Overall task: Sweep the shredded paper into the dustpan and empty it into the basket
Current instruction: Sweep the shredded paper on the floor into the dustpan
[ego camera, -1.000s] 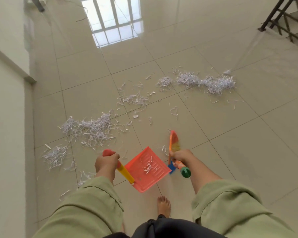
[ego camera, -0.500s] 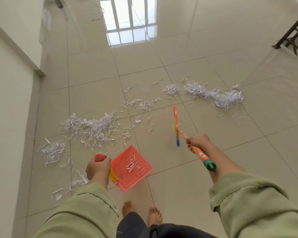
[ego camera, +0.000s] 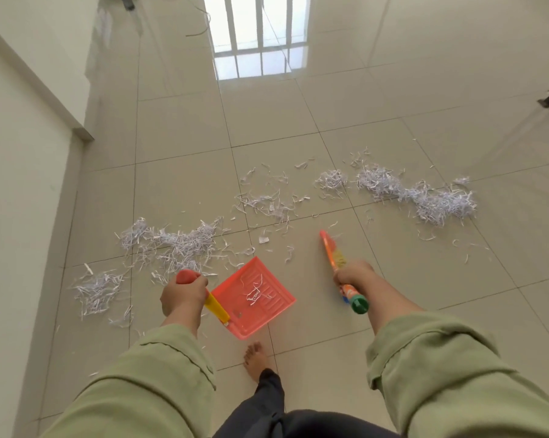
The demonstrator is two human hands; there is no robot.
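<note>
The shredded paper (ego camera: 175,245) lies in thin white curled strips across the glossy beige tiled floor (ego camera: 393,311). It forms loose heaps: one thick tangle at about 10 o'clock from the dustpan, a smaller clump further out at 9 o'clock near the wall (ego camera: 20,216), a thin scatter at 12 o'clock, and the densest, longest heap well off at 2 o'clock. Single strips lie loose between these.

The dustpan (ego camera: 254,298) is a coral-orange square tray with raised ribs on its bed and a yellow handle ending in a red knob. A few white strips sit on its bed, near the middle. The left hand (ego camera: 183,295) has its fingers curled round the handle just below the knob, holding the pan tilted above the floor.

The right hand (ego camera: 353,275) grips the brush (ego camera: 333,251) by its orange handle, which ends in a green cap; the orange brush head with yellowish bristles points toward 11 o'clock. The handle carries some print, too blurred to read.

A bare foot (ego camera: 255,358) stands at 6 o'clock from the pan. Both arms wear green sleeves (ego camera: 440,374).
</note>
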